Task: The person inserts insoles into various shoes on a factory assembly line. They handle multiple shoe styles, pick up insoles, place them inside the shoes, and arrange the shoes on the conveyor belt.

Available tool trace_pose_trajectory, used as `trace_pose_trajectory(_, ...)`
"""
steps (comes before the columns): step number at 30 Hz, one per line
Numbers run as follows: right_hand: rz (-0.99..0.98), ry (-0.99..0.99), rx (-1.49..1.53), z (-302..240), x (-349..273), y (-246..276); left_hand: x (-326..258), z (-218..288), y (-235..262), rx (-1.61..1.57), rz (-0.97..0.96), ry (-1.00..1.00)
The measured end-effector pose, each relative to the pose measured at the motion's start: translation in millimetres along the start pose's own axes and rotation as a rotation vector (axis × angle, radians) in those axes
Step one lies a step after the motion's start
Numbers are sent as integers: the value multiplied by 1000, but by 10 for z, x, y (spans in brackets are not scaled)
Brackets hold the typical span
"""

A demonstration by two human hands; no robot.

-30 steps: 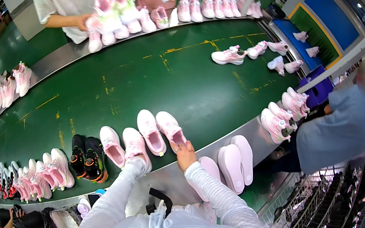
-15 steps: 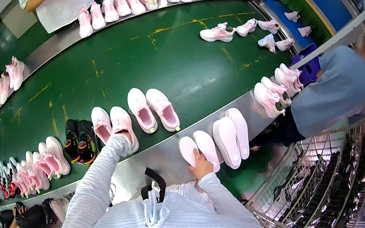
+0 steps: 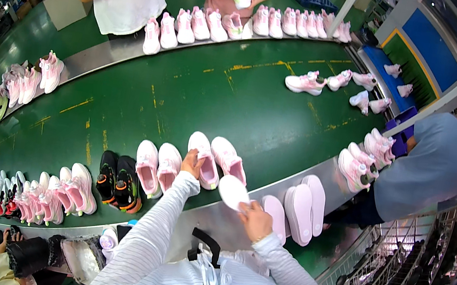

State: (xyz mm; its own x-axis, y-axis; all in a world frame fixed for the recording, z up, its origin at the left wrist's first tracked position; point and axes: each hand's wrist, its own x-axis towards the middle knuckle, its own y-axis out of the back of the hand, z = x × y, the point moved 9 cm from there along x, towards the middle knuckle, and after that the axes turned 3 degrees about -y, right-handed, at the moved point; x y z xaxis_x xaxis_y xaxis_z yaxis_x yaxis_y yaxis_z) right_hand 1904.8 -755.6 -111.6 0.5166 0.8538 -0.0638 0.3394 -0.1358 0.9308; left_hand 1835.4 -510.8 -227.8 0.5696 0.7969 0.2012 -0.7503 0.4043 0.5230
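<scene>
My left hand (image 3: 193,164) is closed on the side of a pale pink sneaker (image 3: 209,174), which stands on the green belt beside its mate (image 3: 229,161). Between the fingers of my right hand (image 3: 256,222) is the end of a pale insole (image 3: 233,192). It is lifted and tilted, close to the heel of that mate. Just right of this hand a pink insole (image 3: 273,215) lies on the steel edge, with a further pair of pink insoles (image 3: 299,215) past it. Left of my left hand stands another pair of pink sneakers (image 3: 148,166).
Black shoes (image 3: 119,178) and a row of pink sneakers (image 3: 74,190) stand along the near left edge. More sneakers (image 3: 212,24) line the far rail. Two people work across the belt. A person in blue-grey (image 3: 440,160) is at right, near a wire rack (image 3: 400,274).
My left hand has moved right, from inside a sneaker of the left pair to the neighbouring pair. My right hand has picked an insole up off the steel edge. The view has shifted.
</scene>
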Motion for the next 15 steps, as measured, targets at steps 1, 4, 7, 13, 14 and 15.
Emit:
trace_pose_trajectory(1, 35, 58, -40, -145, 170, 33, 50, 27, -30, -4, 0, 11)
trace_pose_trajectory(4, -63, 99, -250, -274, 620, -288, 56, 140, -95, 122, -133, 200)
trace_pose_trajectory(7, -90, 174, -452, -573, 810, -511, -28, 211, -6, 262, -137, 150)
trace_pose_trajectory(13, -91, 116, -284, -610, 1210, -1309, -257, -51, -120, 256, -151, -26)
trace_pose_trajectory(14, -155, 112, -263, -711, 1209, -1212, -317, -130, -141, 261, -200, 22)
trace_pose_trajectory(15, -24, 152, -191, -717, 1216, -1204, -324, -124, -137, 192, -144, -60)
